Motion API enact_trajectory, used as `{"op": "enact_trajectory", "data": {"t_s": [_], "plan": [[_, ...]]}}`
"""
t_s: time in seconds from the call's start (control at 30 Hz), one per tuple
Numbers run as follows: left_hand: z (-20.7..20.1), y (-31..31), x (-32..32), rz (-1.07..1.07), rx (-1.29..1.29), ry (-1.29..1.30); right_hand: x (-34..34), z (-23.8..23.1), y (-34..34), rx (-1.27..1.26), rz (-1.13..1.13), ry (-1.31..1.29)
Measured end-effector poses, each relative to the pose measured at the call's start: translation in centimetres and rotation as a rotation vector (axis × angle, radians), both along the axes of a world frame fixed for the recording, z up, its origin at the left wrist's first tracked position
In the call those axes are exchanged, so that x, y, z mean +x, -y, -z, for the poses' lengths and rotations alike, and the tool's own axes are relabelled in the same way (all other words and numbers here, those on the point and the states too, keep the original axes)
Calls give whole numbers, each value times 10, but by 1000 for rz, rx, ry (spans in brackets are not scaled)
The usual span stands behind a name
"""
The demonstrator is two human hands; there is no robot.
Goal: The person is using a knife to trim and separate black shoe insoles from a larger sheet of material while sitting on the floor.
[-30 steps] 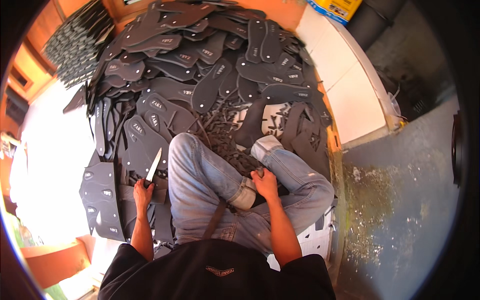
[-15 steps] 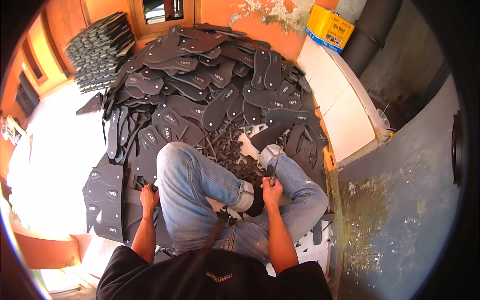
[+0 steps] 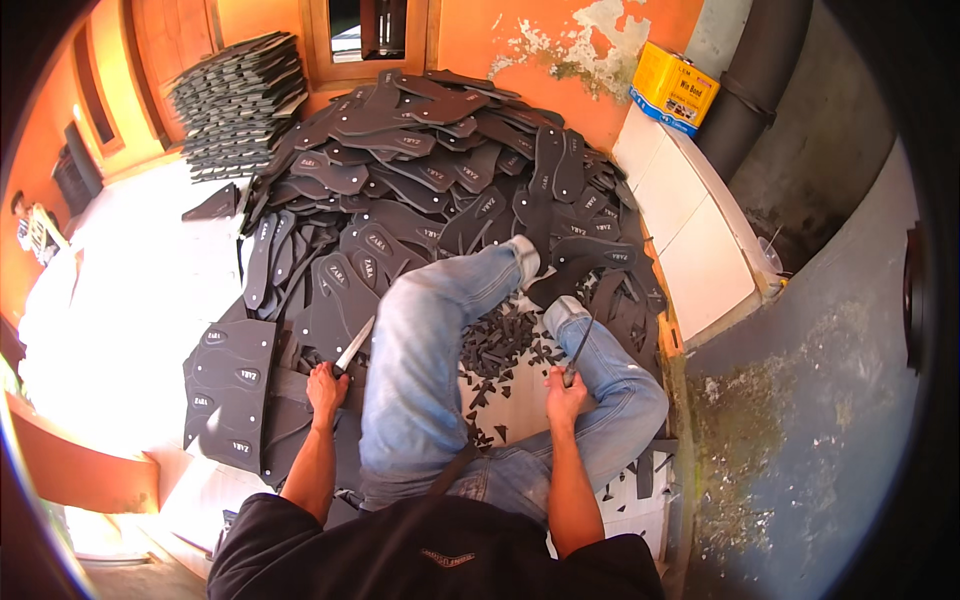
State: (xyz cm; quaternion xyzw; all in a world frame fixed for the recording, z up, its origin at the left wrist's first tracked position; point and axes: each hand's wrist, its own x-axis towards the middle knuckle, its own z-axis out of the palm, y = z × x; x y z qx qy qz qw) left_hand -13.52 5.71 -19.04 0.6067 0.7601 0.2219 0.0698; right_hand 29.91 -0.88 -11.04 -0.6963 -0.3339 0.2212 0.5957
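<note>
My left hand (image 3: 325, 390) is closed around the dark handle of a knife (image 3: 357, 342), beside my bent left leg. The knife's pale blade points up and away from me, close to the leg. Over my right shin, my right hand (image 3: 565, 397) grips a slim dark rod-like tool (image 3: 580, 345) that points forward; its exact kind is unclear. To the left of my left hand lies a dark sheet printed with sole shapes (image 3: 228, 395). Ahead of both hands rises a big heap of black sandal soles (image 3: 440, 165). Small black offcuts (image 3: 497, 345) lie between my legs.
A tall stack of dark sheets (image 3: 240, 105) stands at the far left by the orange wall. On the right, a white tiled ledge (image 3: 690, 230) carries a yellow and blue can (image 3: 675, 88) next to a dark pipe (image 3: 755, 85). A grey wall (image 3: 800, 400) borders my right side.
My left foot has moved forward toward the heap, uncovering the offcuts between my legs. The knife blade in my left hand now shows. My right hand still grips the dark tool.
</note>
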Motion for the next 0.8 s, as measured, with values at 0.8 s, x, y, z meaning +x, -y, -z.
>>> {"op": "enact_trajectory", "data": {"t_s": [0.8], "plan": [[-3,-4,-10,99,-111,57,-69,-100,84,-116,-266,-335]]}}
